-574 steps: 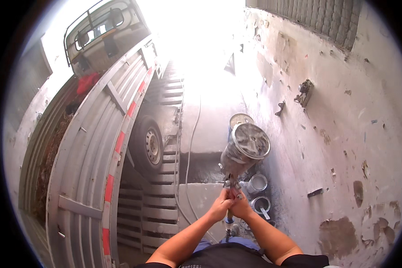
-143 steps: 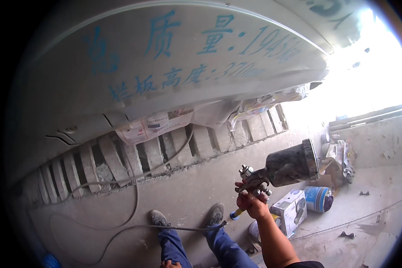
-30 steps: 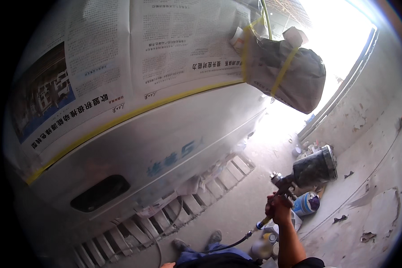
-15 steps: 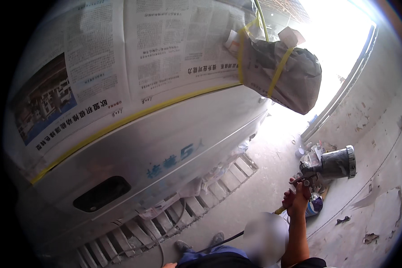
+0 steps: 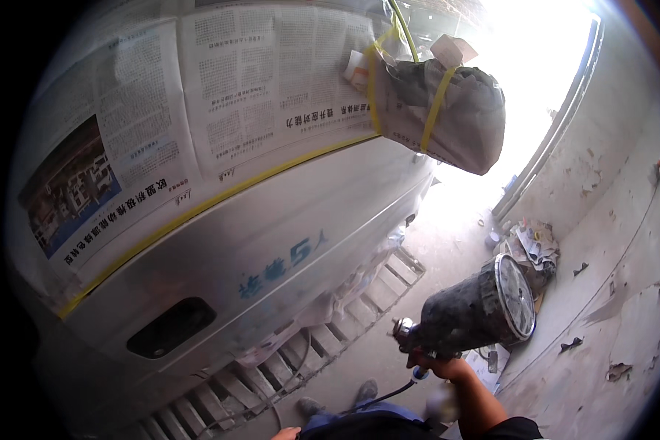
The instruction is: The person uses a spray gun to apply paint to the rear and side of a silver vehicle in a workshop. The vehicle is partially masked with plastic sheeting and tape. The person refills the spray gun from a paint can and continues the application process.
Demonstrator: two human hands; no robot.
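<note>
We hold a spray gun [image 5: 447, 334] in our right hand [image 5: 438, 364], the fingers clenched around its grip. Its large dark paint cup [image 5: 484, 308], crusted with dried paint, rises above and to the right of the hand, tilted so that its round lid faces away to the right. The nozzle end of the gun points left of the hand, toward the vehicle door [image 5: 257, 249], and stands apart from it. A thin hose [image 5: 385, 396] runs from the base of the grip down and to the left, below the hand.

Our left hand [image 5: 286, 434] only just shows at the lower edge, well to the left of the right one; we cannot tell whether it is released or clenched.

Above and left of the gun, the door panel is pale grey with faint blue characters and a dark handle recess [image 5: 170, 328]. Newspaper [image 5: 198, 125] covers the window area higher up, edged with yellow tape [image 5: 220, 199]. The side mirror [image 5: 455, 117] is wrapped in paper and taped too. Crumpled papers [image 5: 532, 246] lie on the concrete floor [image 5: 447, 235] beyond the cup, by the rough wall [image 5: 623, 242].
</note>
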